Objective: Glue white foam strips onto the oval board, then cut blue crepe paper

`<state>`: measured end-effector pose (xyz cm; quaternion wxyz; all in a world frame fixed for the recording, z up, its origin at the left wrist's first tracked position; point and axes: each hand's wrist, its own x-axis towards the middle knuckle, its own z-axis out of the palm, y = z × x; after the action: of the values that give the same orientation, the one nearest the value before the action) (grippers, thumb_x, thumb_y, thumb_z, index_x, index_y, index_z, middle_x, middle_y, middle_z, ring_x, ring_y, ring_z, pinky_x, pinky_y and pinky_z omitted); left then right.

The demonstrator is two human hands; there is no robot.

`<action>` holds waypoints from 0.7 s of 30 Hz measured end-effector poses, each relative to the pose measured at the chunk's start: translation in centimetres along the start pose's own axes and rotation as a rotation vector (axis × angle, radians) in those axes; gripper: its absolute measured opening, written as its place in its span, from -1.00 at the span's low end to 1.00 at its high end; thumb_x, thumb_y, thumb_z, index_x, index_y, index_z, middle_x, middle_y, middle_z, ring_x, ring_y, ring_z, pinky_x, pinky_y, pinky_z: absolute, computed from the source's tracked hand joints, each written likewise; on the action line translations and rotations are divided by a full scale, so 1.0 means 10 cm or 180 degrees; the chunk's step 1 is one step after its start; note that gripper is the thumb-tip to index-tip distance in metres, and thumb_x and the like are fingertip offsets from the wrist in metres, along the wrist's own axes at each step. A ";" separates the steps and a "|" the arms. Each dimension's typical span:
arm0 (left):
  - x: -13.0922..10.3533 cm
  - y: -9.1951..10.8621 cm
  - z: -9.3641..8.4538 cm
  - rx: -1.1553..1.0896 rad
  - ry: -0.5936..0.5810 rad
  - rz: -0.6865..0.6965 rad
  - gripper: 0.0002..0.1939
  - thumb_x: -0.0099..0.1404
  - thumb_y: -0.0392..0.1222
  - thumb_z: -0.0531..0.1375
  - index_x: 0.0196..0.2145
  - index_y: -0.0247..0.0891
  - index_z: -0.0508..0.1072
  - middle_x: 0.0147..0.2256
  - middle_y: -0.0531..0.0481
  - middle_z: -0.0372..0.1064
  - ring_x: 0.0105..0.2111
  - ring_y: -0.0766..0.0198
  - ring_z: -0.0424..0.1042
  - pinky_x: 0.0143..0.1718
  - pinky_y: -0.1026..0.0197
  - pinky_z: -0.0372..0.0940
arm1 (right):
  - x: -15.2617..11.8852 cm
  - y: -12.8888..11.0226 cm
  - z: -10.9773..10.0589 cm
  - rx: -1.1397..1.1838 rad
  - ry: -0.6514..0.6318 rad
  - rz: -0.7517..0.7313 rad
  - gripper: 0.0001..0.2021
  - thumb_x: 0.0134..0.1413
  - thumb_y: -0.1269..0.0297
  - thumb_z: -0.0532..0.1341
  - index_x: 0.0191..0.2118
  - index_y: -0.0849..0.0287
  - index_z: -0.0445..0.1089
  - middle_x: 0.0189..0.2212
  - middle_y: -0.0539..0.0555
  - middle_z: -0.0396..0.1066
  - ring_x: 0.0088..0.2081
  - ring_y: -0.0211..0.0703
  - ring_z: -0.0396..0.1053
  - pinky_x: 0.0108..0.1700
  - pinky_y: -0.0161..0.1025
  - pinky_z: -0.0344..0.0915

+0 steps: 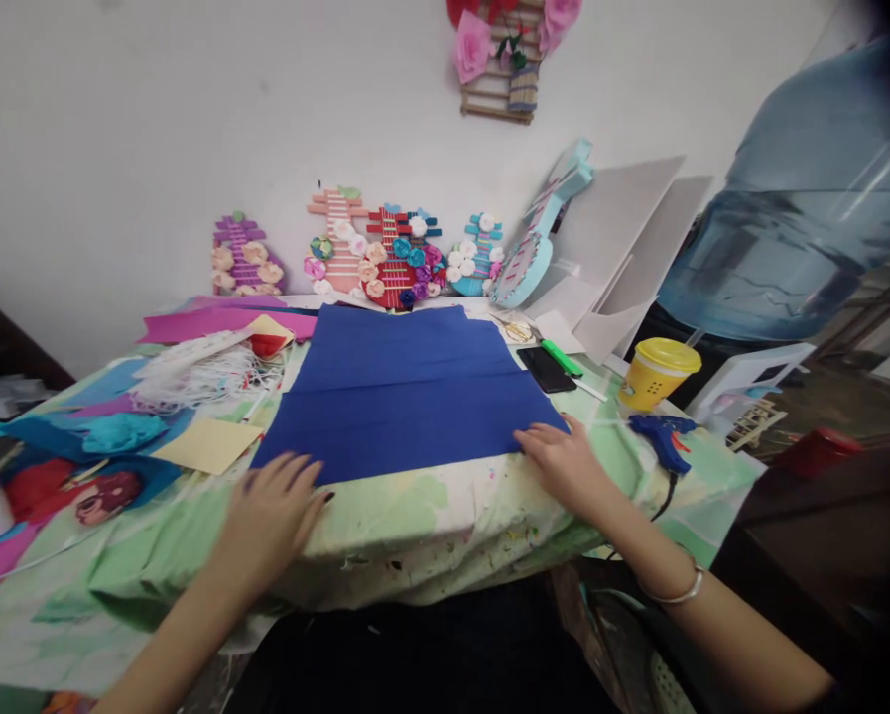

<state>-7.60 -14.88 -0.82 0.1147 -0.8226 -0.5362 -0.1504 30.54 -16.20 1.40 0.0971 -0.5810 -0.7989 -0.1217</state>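
Note:
A large blue sheet (pixel 407 397) lies flat on the table, with creases running across it. My left hand (pixel 277 506) rests on its near left corner, fingers apart. At the near right corner, my right hand (pixel 564 461) touches the edge; its fingers lie over the sheet, slightly bent. Just beyond the right side of the sheet are a black phone (pixel 546 369) and a green cutter (pixel 562 358).
Paper scraps and a white string bundle (pixel 202 372) cover the left side. Decorated instrument shapes (pixel 396 258) lean on the wall. At right stand a yellow cup (pixel 657 375), a blue glue gun (pixel 664 436) and a large water bottle (pixel 779 228).

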 end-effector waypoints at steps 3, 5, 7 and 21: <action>0.32 0.27 -0.01 -0.0374 -0.0203 0.1053 -0.62 0.34 -0.22 -0.07 0.05 -0.21 0.33 -0.05 -0.19 0.27 -0.06 0.10 0.21 -0.04 0.03 0.17 | 0.27 -0.42 -0.01 0.0454 0.0202 -0.0818 -0.67 0.15 0.40 0.06 -0.01 -0.02 0.37 -0.19 0.07 0.46 0.00 0.01 0.18 0.13 0.19 -0.28; 0.49 0.39 0.00 -0.0445 -0.0419 0.1499 -0.65 0.34 -0.16 -0.04 0.04 -0.14 0.33 -0.10 -0.15 0.27 -0.12 0.13 0.21 -0.10 0.07 0.20 | 0.42 -0.61 0.01 0.0587 0.0177 -0.1331 -0.68 0.15 0.36 0.07 0.01 -0.05 0.35 -0.14 0.06 0.43 0.02 0.01 0.13 0.12 0.17 -0.27; 0.59 0.41 0.00 -0.0440 -0.0544 0.1728 -0.65 0.34 -0.12 -0.03 0.04 -0.11 0.33 -0.12 -0.12 0.26 -0.15 0.15 0.20 -0.12 0.09 0.19 | 0.53 -0.69 0.04 0.0701 0.0044 -0.1700 -0.69 0.17 0.34 0.06 0.01 -0.02 0.35 -0.10 0.07 0.40 0.01 -0.05 0.14 0.11 0.10 -0.20; 0.64 0.30 0.01 -0.0404 -0.0858 0.1903 -0.58 0.32 0.00 -0.02 0.11 -0.05 0.26 0.00 -0.13 0.20 -0.10 0.07 0.15 -0.06 0.01 0.12 | 0.61 -0.65 0.14 0.0556 -0.0100 -0.2032 -0.68 0.27 0.28 -0.07 0.01 0.08 0.33 -0.07 0.07 0.40 -0.11 -0.12 0.23 0.10 0.02 -0.16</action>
<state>-2.39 -10.56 1.36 0.0303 -0.9616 -0.2709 -0.0331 22.49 -12.14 1.37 0.0911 -0.2926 -0.9494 -0.0680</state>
